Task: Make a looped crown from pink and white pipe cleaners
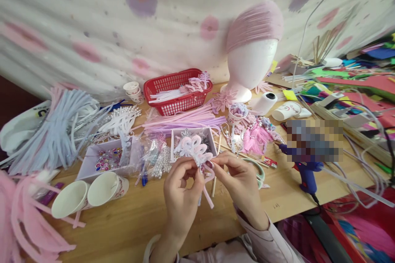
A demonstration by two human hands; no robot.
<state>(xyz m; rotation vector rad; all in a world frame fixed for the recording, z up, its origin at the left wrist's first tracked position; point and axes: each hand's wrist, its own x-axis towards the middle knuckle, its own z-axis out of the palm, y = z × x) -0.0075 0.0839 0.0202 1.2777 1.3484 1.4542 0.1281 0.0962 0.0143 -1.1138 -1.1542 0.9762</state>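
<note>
Between my two hands is a looped pipe-cleaner piece point(199, 150) in white and pale pink, its loops fanned upward. My left hand point(183, 189) pinches its base between thumb and fingers. From the right, the fingers of my right hand point(236, 181) close on a pink pipe cleaner point(208, 197) that curls below the loops, its end hanging free. Just behind stands a small white box point(212, 135) with beads and silvery trinkets, partly covered by the piece. Green-handled scissors point(259, 172) lie beyond my right hand, partly hidden.
A red basket point(185, 104) and a white foam head point(251, 61) stand at the back. Paper cups point(106, 189) and pale blue pipe cleaners point(58, 127) are on the left. A blue glue gun point(307, 172) with cables sits at right. Pink and lilac pipe cleaners point(182, 121) lie mid-table.
</note>
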